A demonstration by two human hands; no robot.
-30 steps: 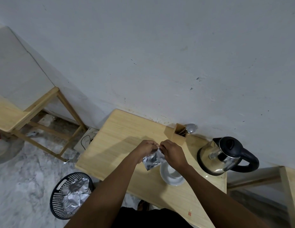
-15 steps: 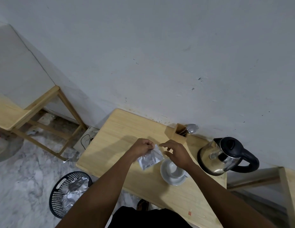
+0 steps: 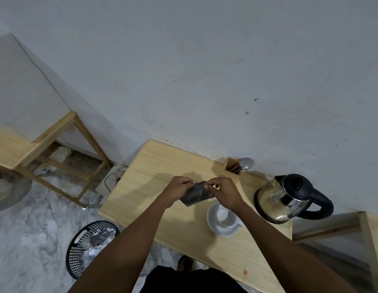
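A small silvery foil sachet (image 3: 194,195) hangs above the wooden table (image 3: 154,166), held between both hands. My left hand (image 3: 179,188) pinches its left top corner. My right hand (image 3: 224,191) pinches the right top edge, fingers curled over it. Just below my right wrist a white cup (image 3: 225,216) sits on a white saucer (image 3: 215,229). The cup looks empty.
A steel kettle (image 3: 289,199) with a black lid and handle stands at the table's right end. A wooden holder (image 3: 231,166) with spoons is against the wall. A black perforated basket (image 3: 89,246) with crumpled foil sits on the floor at left. A wooden stool frame (image 3: 63,157) stands further left.
My right hand let go of the sachet half a second ago and now pinches its top edge again. The sachet has turned darker side up.
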